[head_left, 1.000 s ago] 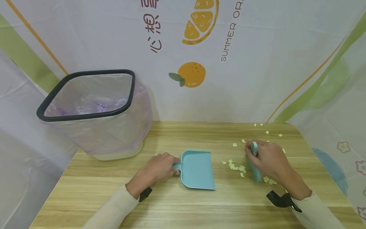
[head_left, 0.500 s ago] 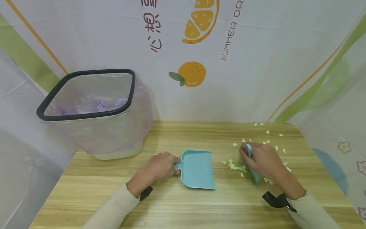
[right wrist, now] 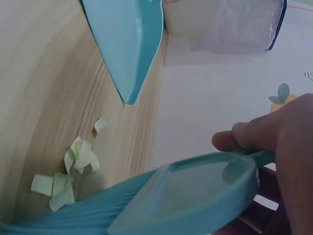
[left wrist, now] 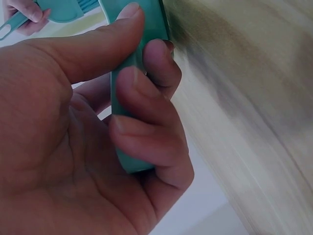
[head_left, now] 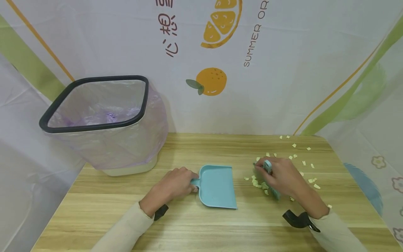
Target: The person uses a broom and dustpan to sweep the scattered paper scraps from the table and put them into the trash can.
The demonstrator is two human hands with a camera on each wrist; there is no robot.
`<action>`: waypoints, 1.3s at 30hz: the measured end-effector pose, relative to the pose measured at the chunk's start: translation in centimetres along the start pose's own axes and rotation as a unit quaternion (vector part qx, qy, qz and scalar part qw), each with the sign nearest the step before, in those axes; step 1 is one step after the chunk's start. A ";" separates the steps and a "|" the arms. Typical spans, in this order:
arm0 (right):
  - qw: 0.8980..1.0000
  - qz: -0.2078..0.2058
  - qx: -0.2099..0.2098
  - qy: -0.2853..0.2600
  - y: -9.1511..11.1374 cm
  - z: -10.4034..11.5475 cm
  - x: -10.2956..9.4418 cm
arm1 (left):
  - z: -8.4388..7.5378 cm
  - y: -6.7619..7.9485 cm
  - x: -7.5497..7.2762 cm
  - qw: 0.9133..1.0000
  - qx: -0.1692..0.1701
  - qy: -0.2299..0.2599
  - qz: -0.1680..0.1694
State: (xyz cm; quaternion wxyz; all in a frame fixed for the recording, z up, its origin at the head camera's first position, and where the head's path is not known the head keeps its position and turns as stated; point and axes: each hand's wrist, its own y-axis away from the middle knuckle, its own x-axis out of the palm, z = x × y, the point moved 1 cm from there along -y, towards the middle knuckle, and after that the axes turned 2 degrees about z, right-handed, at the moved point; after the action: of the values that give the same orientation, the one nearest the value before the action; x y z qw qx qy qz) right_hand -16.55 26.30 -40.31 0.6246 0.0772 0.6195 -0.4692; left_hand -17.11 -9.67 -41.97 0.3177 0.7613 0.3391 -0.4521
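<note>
A light-blue dustpan [head_left: 218, 187] lies on the wooden table, its wide edge facing right. My left hand [head_left: 180, 182] grips its short handle [left wrist: 128, 93], fingers curled round it in the left wrist view. On the right, my right hand [head_left: 281, 175] holds a blue hand brush [right wrist: 195, 196] by its handle, bristles [right wrist: 83, 210] down at the table. Just left of the bristles lies a small heap of pale yellow paper scraps [head_left: 256, 182], between brush and dustpan. In the right wrist view these paper bits [right wrist: 80, 156] sit right by the bristle tips.
A bin [head_left: 132, 143] with a black rim and a purple-tinted liner stands at the table's back left. More paper scraps [head_left: 294, 145] are scattered behind and right of the right hand. A white printed curtain [head_left: 277, 87] hangs along the table's back edge.
My right hand has moved left with the brush, bringing the bristles up to the heap of paper scraps. The left hand and dustpan have stayed in place.
</note>
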 end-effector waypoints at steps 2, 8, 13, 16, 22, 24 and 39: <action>1.000 0.007 -0.001 -0.012 -0.1 0.2 0.0 | 0.0 0.0 0.0 1.000 0.000 0.001 0.000; 0.998 0.034 -0.007 -0.051 -0.5 0.6 -0.2 | -0.1 -0.1 0.0 1.000 0.001 -0.001 0.002; 0.995 0.057 -0.036 -0.080 -0.8 0.8 -0.2 | -0.2 0.0 -0.1 1.000 0.001 -0.005 0.004; 0.991 0.068 -0.058 -0.099 -0.9 0.9 -0.3 | -0.2 0.1 -0.1 1.000 0.000 -0.005 0.003; 0.989 0.070 -0.075 -0.106 -0.6 0.7 -0.9 | -0.3 0.1 -0.2 1.000 0.000 -0.004 0.002; 0.993 0.057 -0.061 -0.088 -0.3 0.7 -1.2 | -0.3 0.1 -0.1 1.000 0.000 -0.004 0.004; 0.999 -0.024 0.001 0.045 0.8 0.1 -1.5 | -0.4 0.1 -0.2 1.000 -0.010 -0.011 0.011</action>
State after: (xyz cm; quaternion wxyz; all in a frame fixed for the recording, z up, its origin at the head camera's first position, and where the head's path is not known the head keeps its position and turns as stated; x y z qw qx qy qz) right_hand -15.62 27.36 -39.40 0.5847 0.0839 0.6479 -0.4810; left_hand -16.93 -9.48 -41.64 0.3337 0.7569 0.3322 -0.4533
